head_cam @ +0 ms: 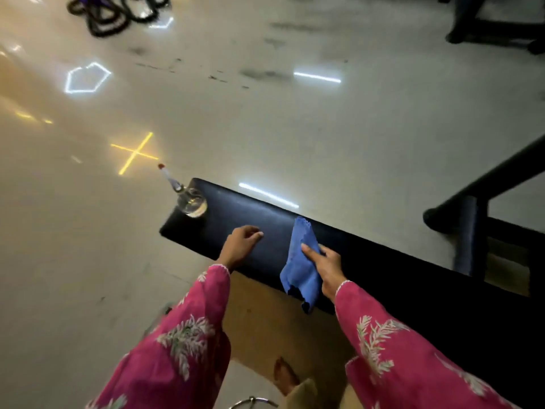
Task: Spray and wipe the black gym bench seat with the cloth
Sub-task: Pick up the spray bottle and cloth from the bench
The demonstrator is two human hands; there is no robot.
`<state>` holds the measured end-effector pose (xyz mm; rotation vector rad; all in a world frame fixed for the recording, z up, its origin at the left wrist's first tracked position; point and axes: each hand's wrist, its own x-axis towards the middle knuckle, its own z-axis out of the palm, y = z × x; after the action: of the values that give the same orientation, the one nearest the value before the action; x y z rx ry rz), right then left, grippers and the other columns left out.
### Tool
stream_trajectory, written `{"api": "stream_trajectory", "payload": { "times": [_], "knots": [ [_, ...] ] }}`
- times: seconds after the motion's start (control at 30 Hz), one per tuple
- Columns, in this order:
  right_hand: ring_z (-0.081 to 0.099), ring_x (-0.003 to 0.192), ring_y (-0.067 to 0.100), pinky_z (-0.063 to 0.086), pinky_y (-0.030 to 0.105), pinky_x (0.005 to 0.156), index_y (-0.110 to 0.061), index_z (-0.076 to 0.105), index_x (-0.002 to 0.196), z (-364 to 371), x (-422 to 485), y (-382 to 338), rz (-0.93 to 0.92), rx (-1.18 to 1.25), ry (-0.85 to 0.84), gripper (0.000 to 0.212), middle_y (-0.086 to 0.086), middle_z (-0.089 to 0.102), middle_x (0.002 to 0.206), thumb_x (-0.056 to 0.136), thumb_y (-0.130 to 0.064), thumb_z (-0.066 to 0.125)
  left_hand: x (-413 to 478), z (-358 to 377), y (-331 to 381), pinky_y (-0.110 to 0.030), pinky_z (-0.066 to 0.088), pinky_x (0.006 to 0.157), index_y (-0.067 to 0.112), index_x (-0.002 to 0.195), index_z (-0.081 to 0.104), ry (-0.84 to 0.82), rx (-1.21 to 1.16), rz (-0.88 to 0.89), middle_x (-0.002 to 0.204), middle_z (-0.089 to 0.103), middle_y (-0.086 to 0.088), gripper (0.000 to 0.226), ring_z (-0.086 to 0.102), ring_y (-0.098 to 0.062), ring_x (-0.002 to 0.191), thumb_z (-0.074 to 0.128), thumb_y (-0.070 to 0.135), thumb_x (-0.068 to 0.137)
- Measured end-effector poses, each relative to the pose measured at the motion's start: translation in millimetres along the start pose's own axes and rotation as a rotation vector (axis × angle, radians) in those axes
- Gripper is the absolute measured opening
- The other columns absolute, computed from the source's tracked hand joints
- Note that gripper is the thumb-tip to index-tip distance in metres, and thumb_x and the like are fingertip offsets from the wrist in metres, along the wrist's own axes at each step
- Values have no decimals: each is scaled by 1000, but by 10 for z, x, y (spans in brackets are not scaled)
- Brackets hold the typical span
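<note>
The black gym bench seat [241,211] runs from centre left toward the lower right. A blue cloth [300,270] lies draped across it and hangs over the near edge. My right hand [324,265] presses on the cloth's right side, thumb laid on the fabric. My left hand [240,245] rests on the near edge of the seat to the left of the cloth, fingers curled, holding nothing. A clear spray bottle [191,200] with a white nozzle stands on the seat's far left end.
Glossy pale floor [265,128] surrounds the bench, with reflected light shapes. Coiled black ropes [115,13] lie at the top left. A black equipment frame [472,208] stands at the right, another at the top right. A foot [284,376] shows below.
</note>
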<state>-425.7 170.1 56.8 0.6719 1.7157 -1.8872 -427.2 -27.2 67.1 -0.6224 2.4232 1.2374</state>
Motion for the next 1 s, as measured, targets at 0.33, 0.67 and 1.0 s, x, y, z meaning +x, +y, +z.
{"api": "stream_trajectory", "payload": {
  "times": [0.33, 0.67, 1.0],
  "knots": [
    [63, 78, 23, 50, 26, 65, 1, 65, 101, 1685, 631, -288, 5, -90, -154, 25, 13, 67, 90, 80, -12, 70, 584, -1184, -669, -30, 46, 87, 8, 112, 65, 199, -190, -177, 110, 68, -6, 27, 61, -19, 101, 63, 17, 86],
    [62, 86, 26, 50, 40, 85, -6, 65, 92, 2391, 1657, -180, 107, -101, -75, 12, 15, 66, 94, 82, -12, 67, 1823, -1479, -1212, -26, 42, 89, 8, 126, 51, 345, -424, -341, 114, 60, -1, 47, 57, -20, 108, 66, 1, 82],
    [62, 96, 35, 48, 40, 84, 12, 60, 102, 2658, 1847, -223, 153, -18, 152, 25, 30, 63, 108, 85, -6, 62, 2315, -1758, -1333, -39, 50, 86, 12, 111, 64, 136, -48, -184, 104, 69, -14, 32, 63, -32, 98, 70, 19, 80]
  ]
}}
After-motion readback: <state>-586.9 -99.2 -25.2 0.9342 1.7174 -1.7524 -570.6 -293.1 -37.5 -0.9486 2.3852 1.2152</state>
